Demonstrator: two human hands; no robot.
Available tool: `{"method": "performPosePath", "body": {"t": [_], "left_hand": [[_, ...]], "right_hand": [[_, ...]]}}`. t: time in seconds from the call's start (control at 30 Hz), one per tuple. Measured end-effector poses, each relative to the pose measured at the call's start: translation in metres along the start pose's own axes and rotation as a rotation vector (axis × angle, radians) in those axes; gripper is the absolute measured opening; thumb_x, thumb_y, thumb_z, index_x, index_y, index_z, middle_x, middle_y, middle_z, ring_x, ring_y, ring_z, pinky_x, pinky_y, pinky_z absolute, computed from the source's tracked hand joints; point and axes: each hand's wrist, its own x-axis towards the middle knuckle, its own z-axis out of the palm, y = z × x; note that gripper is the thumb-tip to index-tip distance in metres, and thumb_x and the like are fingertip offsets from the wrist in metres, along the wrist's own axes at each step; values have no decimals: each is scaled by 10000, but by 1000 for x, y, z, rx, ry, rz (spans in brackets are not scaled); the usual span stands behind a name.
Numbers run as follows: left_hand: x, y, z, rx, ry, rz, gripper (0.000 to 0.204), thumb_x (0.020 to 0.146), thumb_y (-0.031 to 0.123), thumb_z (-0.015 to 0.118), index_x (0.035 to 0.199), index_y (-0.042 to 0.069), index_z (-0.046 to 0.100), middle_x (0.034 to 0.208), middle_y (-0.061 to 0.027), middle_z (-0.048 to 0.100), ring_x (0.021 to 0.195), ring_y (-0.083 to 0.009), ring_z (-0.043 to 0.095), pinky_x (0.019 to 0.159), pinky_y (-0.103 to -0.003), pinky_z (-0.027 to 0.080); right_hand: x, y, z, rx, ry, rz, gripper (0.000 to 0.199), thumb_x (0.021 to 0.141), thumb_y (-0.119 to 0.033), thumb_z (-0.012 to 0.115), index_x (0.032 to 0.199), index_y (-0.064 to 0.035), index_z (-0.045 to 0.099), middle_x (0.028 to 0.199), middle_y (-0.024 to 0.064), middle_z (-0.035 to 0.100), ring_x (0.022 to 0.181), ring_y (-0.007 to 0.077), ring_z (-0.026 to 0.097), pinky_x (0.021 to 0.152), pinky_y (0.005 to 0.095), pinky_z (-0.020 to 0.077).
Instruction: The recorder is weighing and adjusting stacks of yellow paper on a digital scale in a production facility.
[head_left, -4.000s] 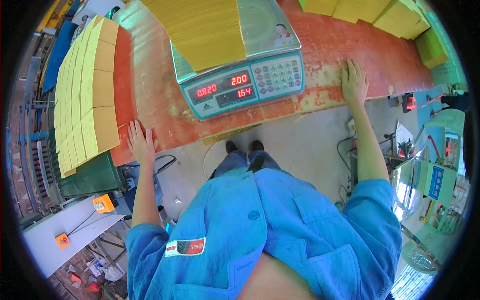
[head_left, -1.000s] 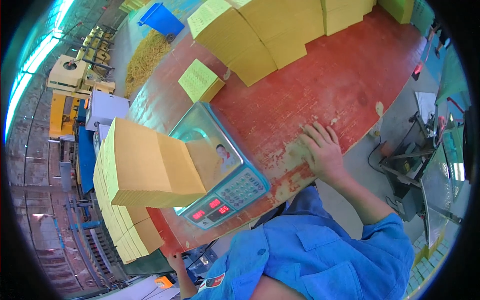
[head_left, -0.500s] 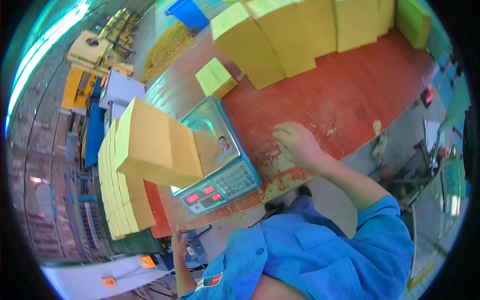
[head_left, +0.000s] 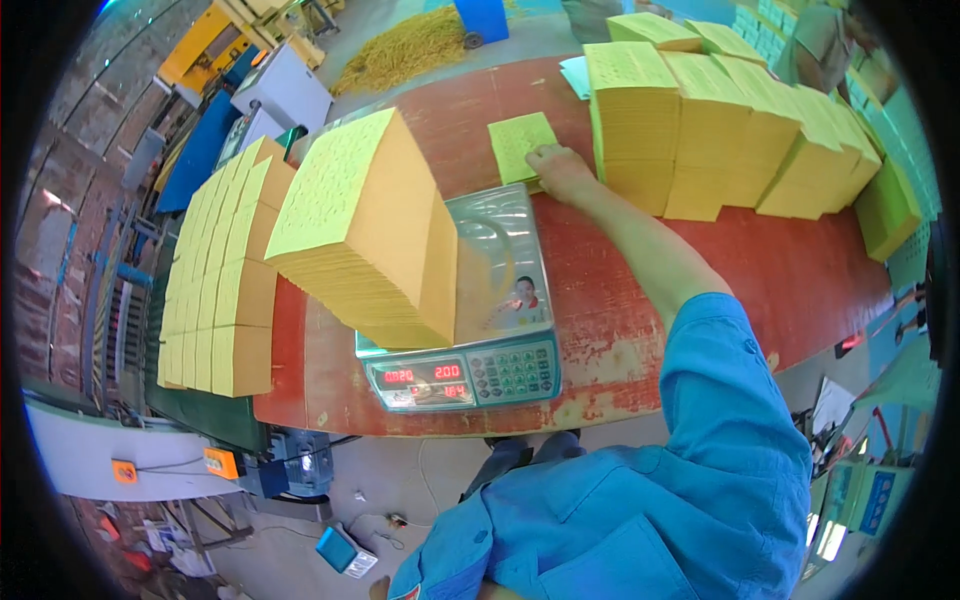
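My right hand (head_left: 562, 172) reaches across the table to a low stack of yellow paper (head_left: 521, 146). Its fingers are bent over the stack's near right corner; how many sheets they grip cannot be seen. Left of it, a tall block of yellow paper (head_left: 352, 200) stands on a digital scale (head_left: 515, 372) with a metal pan, keypad and lit red digits. The block covers the left part of the pan. Of my left hand (head_left: 380, 588) only a bit shows at the lower edge, its fingers hidden.
Tall stacks of yellow paper (head_left: 638, 125) line the table's far right side. More stacked paper (head_left: 222, 285) stands on a green surface (head_left: 205, 412) at left. The red table (head_left: 650, 300) has a worn near edge. A person (head_left: 815, 50) is at the far right.
My right hand has moved from the bare table beside the scale forward onto the low paper stack. My left hand has dropped from the table's near edge. The view has turned.
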Motion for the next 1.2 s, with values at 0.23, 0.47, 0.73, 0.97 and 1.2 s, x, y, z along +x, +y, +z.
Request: {"method": "performPosePath", "body": {"t": [0.23,0.47,0.73,0.97,1.2], "left_hand": [[-47,-9,28,-248,10,-227,383,835,314,642,1032,-15,659,921,-150,666,792,-297,631,640,-417,490],[-52,44,20,-491,49,-395,371,842,315,631,1011,-14,662,890,-123,664,775,-256,630,609,-388,485],[-15,277,-27,-708,-372,-19,399,962,284,564,1194,-34,630,1126,-143,658,1025,-226,639,880,-342,510],[-60,529,12,-986,-1454,468,701,983,512,462,1460,8,364,1438,-180,469,1291,-311,496,1036,-462,431],[-121,686,69,-1104,-1484,171,455,965,295,574,1340,50,494,1286,-127,597,1161,-244,600,990,-401,492]], "right_hand": [[24,24,0,-17,-221,-137,139,805,-179,646,893,-71,629,872,154,663,875,349,652,753,468,514],[32,6,-17,-15,-246,-52,87,843,-90,556,888,-44,614,918,189,683,932,372,660,771,474,528],[9,0,-95,56,173,67,99,858,-30,504,946,-12,545,879,222,634,837,407,642,724,493,515],[-124,-76,-206,172,183,19,61,846,-35,523,897,-5,506,860,213,606,797,413,611,665,482,499],[-310,-108,-240,56,-1,-133,449,737,-91,676,1153,31,557,1219,216,593,1140,339,597,937,424,514]]}}
